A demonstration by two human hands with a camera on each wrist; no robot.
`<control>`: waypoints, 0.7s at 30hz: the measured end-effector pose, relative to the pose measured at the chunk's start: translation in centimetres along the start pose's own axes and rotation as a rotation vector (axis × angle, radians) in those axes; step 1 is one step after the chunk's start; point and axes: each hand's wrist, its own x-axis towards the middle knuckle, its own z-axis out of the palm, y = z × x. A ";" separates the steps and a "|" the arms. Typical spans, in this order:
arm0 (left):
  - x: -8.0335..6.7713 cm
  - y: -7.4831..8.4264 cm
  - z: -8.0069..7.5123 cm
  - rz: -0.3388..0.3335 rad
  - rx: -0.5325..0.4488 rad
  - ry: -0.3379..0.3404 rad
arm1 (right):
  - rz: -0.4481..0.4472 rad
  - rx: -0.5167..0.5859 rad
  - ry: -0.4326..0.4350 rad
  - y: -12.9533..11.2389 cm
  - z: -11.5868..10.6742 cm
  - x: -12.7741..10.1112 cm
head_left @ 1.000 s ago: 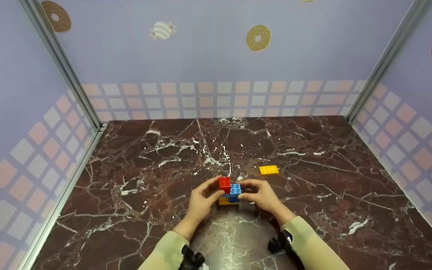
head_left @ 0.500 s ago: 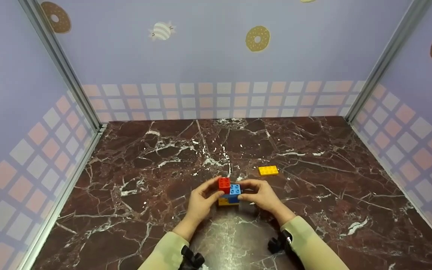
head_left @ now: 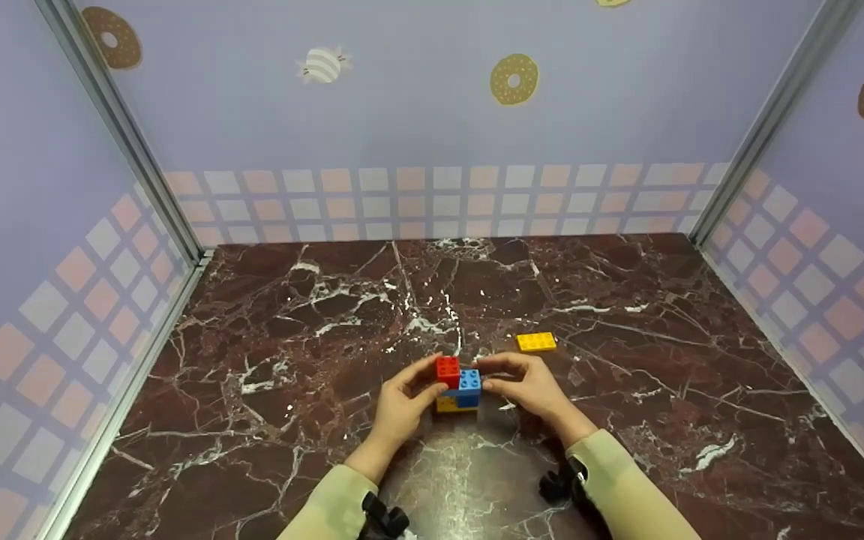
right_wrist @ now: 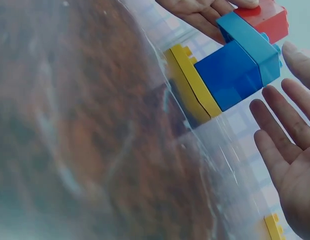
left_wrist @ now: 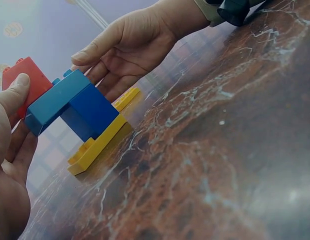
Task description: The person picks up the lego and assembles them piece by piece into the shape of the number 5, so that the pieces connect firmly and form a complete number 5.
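A small stack stands on the marble table (head_left: pixel 312 420): a yellow plate (head_left: pixel 447 406) at the bottom, a blue brick (head_left: pixel 469 382) on it, and a red brick (head_left: pixel 448 369) up against the blue brick's left side. My left hand (head_left: pixel 438 375) pinches the red brick, thumb on its near face (left_wrist: pixel 16 87). My right hand (head_left: pixel 483 373) hovers at the blue brick's right side. In the right wrist view its fingers (right_wrist: pixel 275 125) are straight, with a small gap to the blue brick (right_wrist: pixel 235 70).
A second, loose yellow plate (head_left: pixel 536 341) lies flat on the table just beyond my right hand. Patterned walls close in the table on the left, back and right.
My right hand has shifted slightly away from me and its fingers have loosened off the blue brick. The left hand and the stack have stayed put.
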 end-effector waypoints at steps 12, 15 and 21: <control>0.0 0.0 0.1 0.010 0.000 -0.001 | 0.030 -0.036 0.114 -0.1 -1.6 0.1; 0.0 0.1 0.1 -0.001 -0.004 -0.002 | 0.034 -0.022 0.144 0.0 -2.2 0.1; 0.0 0.0 0.0 -0.015 0.004 0.001 | 0.005 -0.016 0.221 0.3 -3.5 0.2</control>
